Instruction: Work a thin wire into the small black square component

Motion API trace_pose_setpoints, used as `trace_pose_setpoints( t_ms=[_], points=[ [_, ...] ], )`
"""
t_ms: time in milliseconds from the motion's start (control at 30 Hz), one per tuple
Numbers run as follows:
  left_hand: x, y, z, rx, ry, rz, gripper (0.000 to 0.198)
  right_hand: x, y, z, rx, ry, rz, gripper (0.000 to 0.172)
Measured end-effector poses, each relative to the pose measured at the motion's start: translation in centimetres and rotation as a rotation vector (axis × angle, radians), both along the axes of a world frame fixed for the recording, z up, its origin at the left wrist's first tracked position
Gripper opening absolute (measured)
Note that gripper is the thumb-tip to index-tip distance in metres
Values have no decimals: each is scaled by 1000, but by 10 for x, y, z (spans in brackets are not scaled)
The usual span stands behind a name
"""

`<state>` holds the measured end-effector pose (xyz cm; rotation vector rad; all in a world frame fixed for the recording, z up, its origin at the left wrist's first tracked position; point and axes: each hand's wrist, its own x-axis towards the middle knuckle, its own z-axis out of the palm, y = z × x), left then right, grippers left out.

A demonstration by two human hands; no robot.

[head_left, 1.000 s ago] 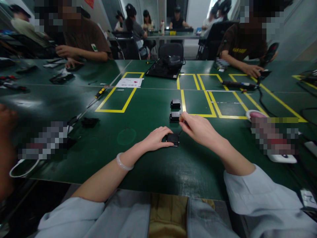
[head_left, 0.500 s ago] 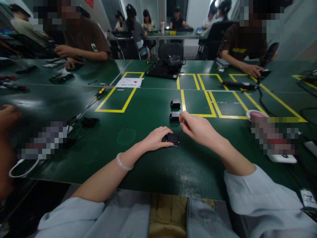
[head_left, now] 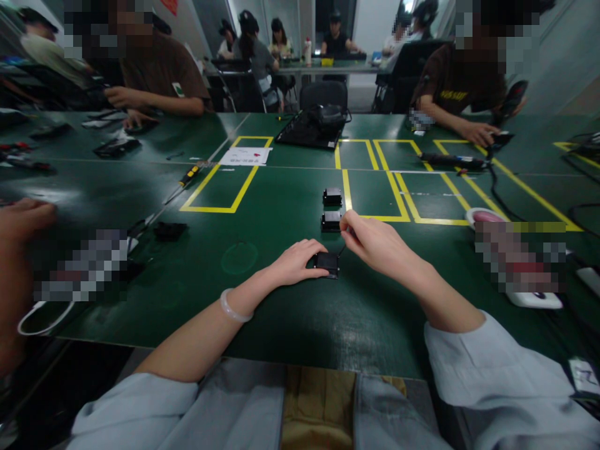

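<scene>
On the green table my left hand (head_left: 296, 264) grips a small black box-shaped part (head_left: 327, 264) from its left side, thumb at the near edge and fingers at the far edge. My right hand (head_left: 372, 237) is closed in a pinch just beyond and to the right of it. From those fingertips a thin dark rod (head_left: 342, 250) slants down to the part's right side; its kind is unclear and its upper end is hidden in the hand. Two similar black parts with grey tops, a nearer one (head_left: 330, 220) and a farther one (head_left: 332, 196), stand beyond, the nearer close to my right fingertips.
A yellow-and-black-handled screwdriver (head_left: 190, 175) and a dark piece (head_left: 169, 230) lie to the left. A paper sheet (head_left: 245, 156) rests by yellow tape outlines. At right is a white-and-pink device (head_left: 487, 215), partly blurred. Co-workers sit across; another person's hand (head_left: 29, 215) is at far left.
Both my hands and the black part stay nearly still; my right hand shifts only very slightly. At far left the other person's hand has moved a little to the right.
</scene>
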<state>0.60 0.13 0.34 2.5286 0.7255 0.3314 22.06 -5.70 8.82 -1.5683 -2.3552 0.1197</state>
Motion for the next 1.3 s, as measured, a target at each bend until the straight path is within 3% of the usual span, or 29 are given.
trace_pose_setpoints(
  t_ms=[1300],
  points=[
    [0, -1, 0, 5, 5, 13, 43, 1, 1, -1, 4, -26, -31, 21]
  ],
)
